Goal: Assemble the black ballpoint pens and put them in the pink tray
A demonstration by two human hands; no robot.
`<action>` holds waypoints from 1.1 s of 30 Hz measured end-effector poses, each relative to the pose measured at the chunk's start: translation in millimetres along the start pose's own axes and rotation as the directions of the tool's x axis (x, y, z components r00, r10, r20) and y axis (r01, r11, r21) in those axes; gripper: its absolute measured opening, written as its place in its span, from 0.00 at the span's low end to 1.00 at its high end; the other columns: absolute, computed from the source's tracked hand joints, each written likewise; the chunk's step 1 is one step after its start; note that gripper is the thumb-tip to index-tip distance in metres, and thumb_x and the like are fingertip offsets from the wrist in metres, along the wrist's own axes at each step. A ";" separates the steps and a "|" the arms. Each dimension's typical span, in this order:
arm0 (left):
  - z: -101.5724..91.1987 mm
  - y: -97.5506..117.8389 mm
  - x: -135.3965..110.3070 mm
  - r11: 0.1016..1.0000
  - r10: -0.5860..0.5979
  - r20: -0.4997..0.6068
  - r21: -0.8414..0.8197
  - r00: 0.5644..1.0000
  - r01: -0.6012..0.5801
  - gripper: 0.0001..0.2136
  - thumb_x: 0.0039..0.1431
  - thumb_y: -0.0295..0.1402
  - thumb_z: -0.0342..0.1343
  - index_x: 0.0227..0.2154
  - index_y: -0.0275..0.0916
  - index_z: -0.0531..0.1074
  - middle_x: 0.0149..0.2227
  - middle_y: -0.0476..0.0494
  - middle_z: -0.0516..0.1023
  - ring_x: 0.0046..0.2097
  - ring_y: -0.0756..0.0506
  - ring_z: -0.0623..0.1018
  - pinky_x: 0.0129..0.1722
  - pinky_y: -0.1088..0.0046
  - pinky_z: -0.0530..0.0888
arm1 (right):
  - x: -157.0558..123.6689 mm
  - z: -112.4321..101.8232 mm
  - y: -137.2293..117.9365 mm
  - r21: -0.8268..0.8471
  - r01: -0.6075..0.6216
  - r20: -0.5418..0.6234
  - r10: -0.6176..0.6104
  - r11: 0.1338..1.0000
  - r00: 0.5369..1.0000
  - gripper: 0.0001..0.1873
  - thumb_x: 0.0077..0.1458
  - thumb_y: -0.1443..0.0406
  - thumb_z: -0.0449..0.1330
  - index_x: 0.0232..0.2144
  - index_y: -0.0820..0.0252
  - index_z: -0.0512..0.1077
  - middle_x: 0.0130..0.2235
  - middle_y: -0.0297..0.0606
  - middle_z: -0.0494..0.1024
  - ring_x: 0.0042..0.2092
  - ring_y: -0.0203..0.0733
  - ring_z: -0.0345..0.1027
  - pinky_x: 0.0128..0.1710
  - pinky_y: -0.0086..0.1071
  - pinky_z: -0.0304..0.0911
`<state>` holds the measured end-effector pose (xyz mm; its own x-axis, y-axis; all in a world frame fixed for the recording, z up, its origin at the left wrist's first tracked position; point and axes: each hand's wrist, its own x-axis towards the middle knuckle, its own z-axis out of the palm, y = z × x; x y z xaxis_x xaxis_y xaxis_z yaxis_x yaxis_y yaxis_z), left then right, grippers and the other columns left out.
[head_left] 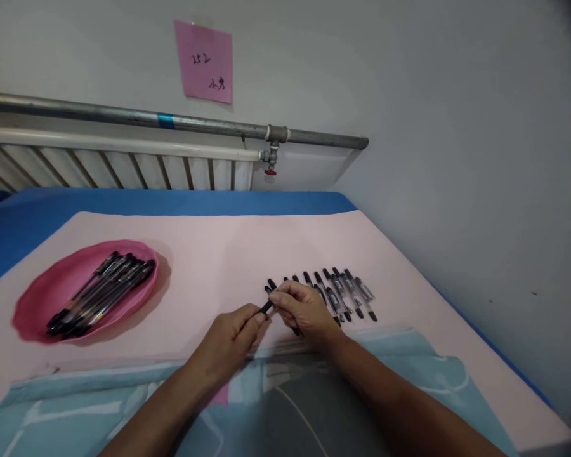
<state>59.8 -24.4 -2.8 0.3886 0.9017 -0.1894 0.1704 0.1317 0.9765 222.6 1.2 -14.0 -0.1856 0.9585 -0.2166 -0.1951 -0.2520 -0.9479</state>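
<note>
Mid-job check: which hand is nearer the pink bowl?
Left. The left hand is to the right of the pink bowl, clearly apart from it; the right hand is farther right, by the row of pens.

Pale walls (480,158); pink note (205,73) posted at eleven o'clock, ribbed white radiator (124,168) at ten, red-handled valve (273,158) at twelve.

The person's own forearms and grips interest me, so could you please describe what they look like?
The left forearm and right forearm are bare where they show, with no sleeve, watch or bracelet in view. The left grip and right grip are ungloved human hands; I can see no ring or marking on either.
</note>
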 end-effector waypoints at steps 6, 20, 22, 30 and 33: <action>-0.8 1.5 0.1 0.931 -0.162 0.154 -0.304 0.975 0.203 0.15 0.56 0.45 0.47 0.32 0.36 0.68 0.14 0.60 0.54 0.15 0.57 0.51 0.15 0.81 0.48 | -2.2 -1.6 -5.0 0.060 -0.039 0.106 0.032 0.997 0.994 0.11 0.46 0.62 0.62 0.32 0.64 0.72 0.16 0.26 0.62 0.18 0.27 0.53 0.17 0.24 0.46; -15.8 4.9 -3.2 0.762 -0.198 0.421 -0.502 0.885 0.409 0.12 0.57 0.41 0.49 0.34 0.37 0.68 0.16 0.59 0.54 0.15 0.58 0.45 0.11 0.84 0.43 | -0.9 -7.4 -3.3 0.029 -0.036 0.213 0.029 0.999 0.977 0.12 0.45 0.62 0.63 0.34 0.63 0.72 0.17 0.28 0.64 0.19 0.28 0.55 0.17 0.23 0.46; -14.5 3.8 -3.4 0.775 -0.203 0.420 -0.484 0.885 0.407 0.12 0.57 0.41 0.49 0.34 0.37 0.68 0.16 0.59 0.54 0.15 0.58 0.45 0.11 0.83 0.42 | -0.8 -6.0 -3.9 0.039 -0.049 0.199 0.040 0.998 0.979 0.12 0.44 0.62 0.63 0.32 0.64 0.72 0.15 0.26 0.62 0.18 0.27 0.53 0.16 0.23 0.46; -2.5 2.6 -1.5 0.989 0.055 -0.004 0.135 0.998 -0.054 0.13 0.58 0.39 0.45 0.24 0.37 0.65 0.19 0.55 0.57 0.23 0.54 0.58 0.22 0.79 0.55 | -0.6 0.3 -1.5 -0.019 -0.038 0.067 0.039 0.999 0.997 0.11 0.44 0.60 0.63 0.27 0.62 0.69 0.14 0.23 0.59 0.15 0.26 0.49 0.14 0.23 0.46; -6.4 -0.4 2.2 0.959 0.082 -0.054 0.277 0.995 -0.064 0.13 0.58 0.39 0.42 0.24 0.37 0.65 0.20 0.55 0.58 0.24 0.53 0.59 0.23 0.78 0.55 | 1.3 -2.9 -6.8 -0.135 0.037 0.001 -0.037 0.990 0.999 0.12 0.49 0.57 0.58 0.31 0.61 0.70 0.19 0.28 0.65 0.17 0.28 0.53 0.15 0.24 0.47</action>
<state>54.8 -19.9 -3.0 0.3520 0.9303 -0.1028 0.3892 -0.0456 0.9200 226.4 4.5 -8.5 -0.1794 0.9670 -0.1807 -0.0701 -0.1958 -0.9781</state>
